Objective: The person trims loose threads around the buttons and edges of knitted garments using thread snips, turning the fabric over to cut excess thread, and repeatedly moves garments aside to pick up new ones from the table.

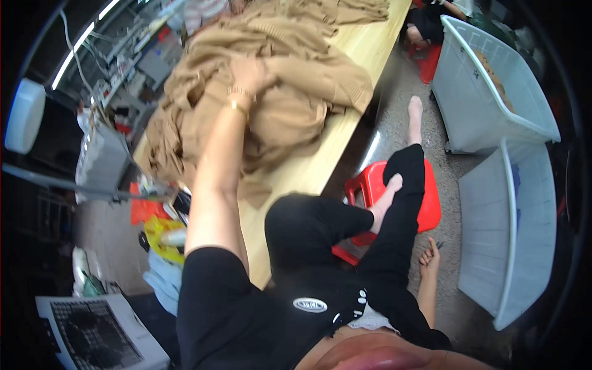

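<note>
We noted the left hand point(248, 74) stretched out and closed on the heaped tan knit garment point(277, 105), fingers buried in the fabric, on the long wooden table point(308, 172). The right hand point(430, 256) hung loosely open by the red stool point(425, 203), holding nothing. We judged the work early: the garments lay rumpled, unsorted, and the white bins point(524, 203) stood apart.

Left hand point(250, 74) rests on garment pile point(271, 105) on table point(308, 172). Right hand point(430, 258) hangs low, stool point(425, 203) just ahead, bins point(524, 222) to its right.
</note>
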`<state>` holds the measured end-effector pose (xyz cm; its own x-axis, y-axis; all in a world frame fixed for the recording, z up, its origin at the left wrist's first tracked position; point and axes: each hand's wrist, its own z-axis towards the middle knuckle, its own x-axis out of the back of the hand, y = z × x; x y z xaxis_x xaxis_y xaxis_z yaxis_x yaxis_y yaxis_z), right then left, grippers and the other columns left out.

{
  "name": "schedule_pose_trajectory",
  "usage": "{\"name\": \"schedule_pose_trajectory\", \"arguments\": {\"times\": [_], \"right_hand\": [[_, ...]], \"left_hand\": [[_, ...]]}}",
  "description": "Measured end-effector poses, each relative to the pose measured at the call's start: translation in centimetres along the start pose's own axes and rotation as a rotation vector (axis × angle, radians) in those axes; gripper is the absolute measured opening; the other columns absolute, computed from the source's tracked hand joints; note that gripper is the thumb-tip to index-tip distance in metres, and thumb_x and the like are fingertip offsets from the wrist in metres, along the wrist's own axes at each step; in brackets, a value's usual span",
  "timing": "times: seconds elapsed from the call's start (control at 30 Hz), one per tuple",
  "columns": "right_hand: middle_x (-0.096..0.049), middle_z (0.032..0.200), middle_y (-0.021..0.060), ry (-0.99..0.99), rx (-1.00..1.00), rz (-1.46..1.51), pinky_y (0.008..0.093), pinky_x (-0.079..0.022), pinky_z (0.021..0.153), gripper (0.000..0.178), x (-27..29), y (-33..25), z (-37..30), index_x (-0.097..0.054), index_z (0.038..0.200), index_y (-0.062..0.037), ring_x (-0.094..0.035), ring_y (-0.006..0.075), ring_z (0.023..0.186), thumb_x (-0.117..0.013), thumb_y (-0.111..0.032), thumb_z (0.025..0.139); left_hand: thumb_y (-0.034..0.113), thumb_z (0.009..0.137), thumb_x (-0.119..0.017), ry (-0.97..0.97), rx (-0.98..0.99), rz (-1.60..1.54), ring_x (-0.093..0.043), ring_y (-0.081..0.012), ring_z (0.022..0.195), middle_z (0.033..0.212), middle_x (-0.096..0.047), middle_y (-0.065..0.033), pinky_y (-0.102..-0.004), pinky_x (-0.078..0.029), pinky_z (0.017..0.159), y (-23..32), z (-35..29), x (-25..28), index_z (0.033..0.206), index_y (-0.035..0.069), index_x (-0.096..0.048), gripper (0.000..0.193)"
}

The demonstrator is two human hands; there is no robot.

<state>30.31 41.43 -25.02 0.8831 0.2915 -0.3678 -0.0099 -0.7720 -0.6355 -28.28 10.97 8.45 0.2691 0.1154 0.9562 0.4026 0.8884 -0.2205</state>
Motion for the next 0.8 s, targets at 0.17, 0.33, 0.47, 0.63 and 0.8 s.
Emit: {"name": "schedule_pose_trajectory", "arguments": {"times": [0.17,0.33,0.47,0.63,0.8], "right_hand": [[-0.031,0.053,-0.0068,0.094,-0.002,0.015,0.0224,-0.018,0.035,0.03,1.1,-0.4,-1.5,-0.062,0.117,-0.0117,-0.026,0.0053,0.038,-0.064,-0.028,0.092],[-0.027,0.052,-0.0068,0.099,0.001,0.05,0.022,-0.018,0.034,0.025,3.3,-0.3,-1.1,-0.062,0.113,-0.0112,-0.024,0.0054,0.038,-0.061,-0.026,0.093],[-0.028,0.052,-0.0062,0.108,-0.061,0.016,0.0235,-0.018,0.035,0.025,1.8,0.4,-0.7,-0.061,0.112,-0.0113,-0.024,0.0057,0.039,-0.061,-0.028,0.094],[-0.026,0.051,-0.0077,0.039,-0.093,-0.026,0.0226,-0.017,0.034,0.024,0.3,-0.5,-0.2,-0.062,0.112,-0.0121,-0.022,0.005,0.038,-0.062,-0.027,0.094],[-0.027,0.049,-0.0086,0.065,-0.02,-0.044,0.0225,-0.016,0.032,0.023,0.5,-0.6,1.8,-0.066,0.107,-0.0151,-0.022,0.0048,0.035,-0.063,-0.032,0.092]], "left_hand": [[0.032,0.074,-0.057,0.103,0.036,0.074,-0.065,-0.0255,0.102,0.101,-0.072,-0.0125,-0.0405,-0.048,0.083,0.2,0.1,-0.5,0.091,0.01,-0.076,0.034],[0.034,0.07,-0.06,0.228,0.011,-0.078,-0.061,-0.0312,0.106,0.109,-0.066,-0.0164,-0.045,-0.048,0.086,-0.6,-2.1,-1.7,0.106,0.011,-0.071,0.044],[0.046,0.077,-0.065,0.493,-0.108,-0.294,-0.049,-0.0309,0.123,0.13,-0.055,-0.0136,-0.0452,-0.043,0.1,-1.0,-5.4,-3.9,0.125,0.01,-0.059,0.06],[0.033,0.087,-0.066,0.25,-0.321,-1.071,-0.052,-0.0295,0.119,0.123,-0.058,-0.0138,-0.0415,-0.04,0.103,0.0,-10.2,-1.0,0.116,0.006,-0.063,0.04],[0.012,0.088,-0.068,-0.284,-1.045,-1.739,-0.058,-0.0303,0.113,0.116,-0.064,-0.0145,-0.0439,-0.044,0.1,6.7,-22.0,10.2,0.11,0.003,-0.069,0.024]]}}
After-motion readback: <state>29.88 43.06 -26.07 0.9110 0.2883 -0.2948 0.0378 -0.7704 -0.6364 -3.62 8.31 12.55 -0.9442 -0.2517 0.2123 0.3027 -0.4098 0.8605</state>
